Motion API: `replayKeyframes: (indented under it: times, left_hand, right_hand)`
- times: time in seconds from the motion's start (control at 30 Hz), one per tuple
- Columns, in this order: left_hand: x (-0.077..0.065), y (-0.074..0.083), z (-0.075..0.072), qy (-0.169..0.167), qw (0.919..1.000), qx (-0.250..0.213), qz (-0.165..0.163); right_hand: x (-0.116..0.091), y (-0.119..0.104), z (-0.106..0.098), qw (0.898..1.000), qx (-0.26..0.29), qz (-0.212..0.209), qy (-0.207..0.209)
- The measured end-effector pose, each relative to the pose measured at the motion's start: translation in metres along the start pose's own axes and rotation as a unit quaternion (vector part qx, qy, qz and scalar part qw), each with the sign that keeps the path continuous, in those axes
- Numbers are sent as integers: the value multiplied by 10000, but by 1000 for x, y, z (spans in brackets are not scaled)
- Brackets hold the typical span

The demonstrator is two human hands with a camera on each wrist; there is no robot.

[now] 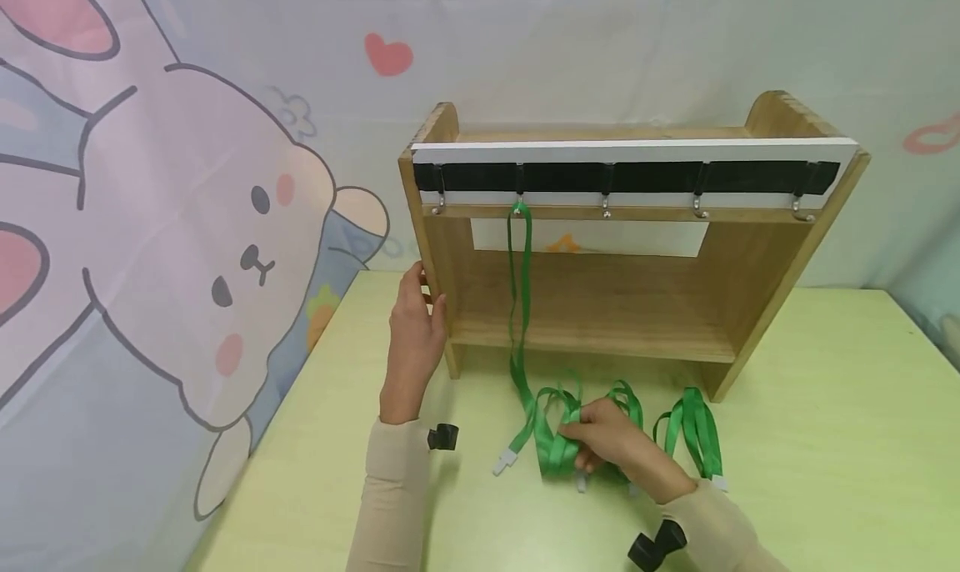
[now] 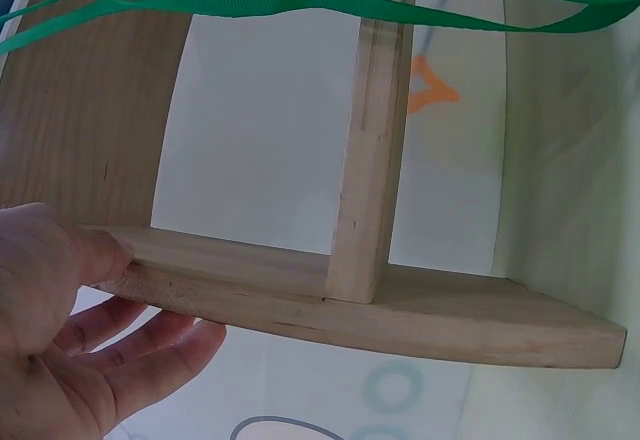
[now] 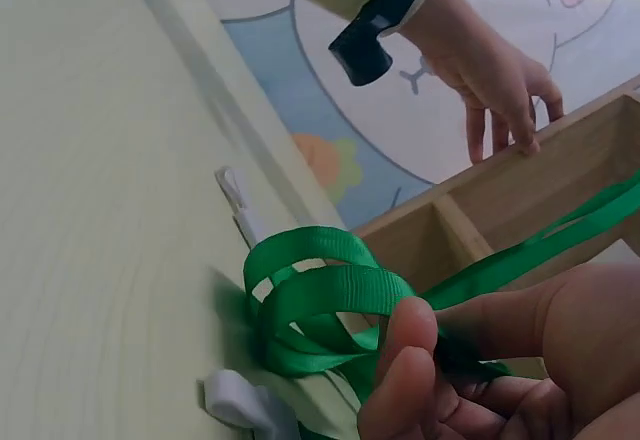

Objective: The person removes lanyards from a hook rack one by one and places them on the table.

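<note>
My left hand [image 1: 417,330] holds the left side panel of a wooden shelf [image 1: 585,305]; the left wrist view shows the thumb on one face and the fingers [image 2: 150,350] along the other. Between thumb and fingers my right hand [image 1: 611,434] pinches a folded green lanyard [image 1: 555,455] low over the table, its loops bunched in the right wrist view. Another green lanyard [image 1: 524,305] hangs from the second hook [image 1: 519,208] from the left, its white clip [image 1: 505,461] down by the table. A third lanyard [image 1: 626,401] is partly hidden behind the right hand.
One more folded green lanyard [image 1: 697,434] lies to the right of the right hand. Along the shelf's top front runs a white and black rail [image 1: 652,176] with several metal hooks. The shelf stands on a pale yellow table [image 1: 840,439], before a printed cloth [image 1: 562,47].
</note>
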State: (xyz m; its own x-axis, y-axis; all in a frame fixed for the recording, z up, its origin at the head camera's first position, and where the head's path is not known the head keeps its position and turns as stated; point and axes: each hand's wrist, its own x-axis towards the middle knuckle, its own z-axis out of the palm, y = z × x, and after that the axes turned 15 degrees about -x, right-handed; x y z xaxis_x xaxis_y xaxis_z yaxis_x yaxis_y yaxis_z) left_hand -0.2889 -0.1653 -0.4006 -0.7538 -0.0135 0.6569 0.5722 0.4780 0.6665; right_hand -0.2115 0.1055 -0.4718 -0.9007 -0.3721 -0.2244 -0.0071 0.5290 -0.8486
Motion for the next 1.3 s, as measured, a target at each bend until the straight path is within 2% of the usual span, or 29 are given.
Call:
replayKeyframes:
  times: [0.2, 0.27, 0.43, 0.5, 1.0, 1.3]
  left_hand:
    - [0, 1, -1, -20, 10000, 29, -18]
    - [0, 1, -1, -28, 10000, 32, -23]
    - [0, 1, 0, -30, 10000, 31, 44]
    - [0, 1, 0, -19, 10000, 22, 82]
    - [-1, 1, -1, -1, 10000, -1, 15]
    - [-1, 2, -2, -6, 10000, 11, 66]
  right_hand:
    - [1, 1, 2, 9985, -465, -66, 293]
    - [2, 3, 3, 9953, -827, -255, 445]
    - [5, 6, 6, 9717, -1974, -857, 971]
    - [5, 6, 7, 9653, -2195, -897, 1096]
    - [7, 6, 10, 9579, -2584, -516, 1141]
    - [5, 7, 10, 9531, -2744, -637, 1105]
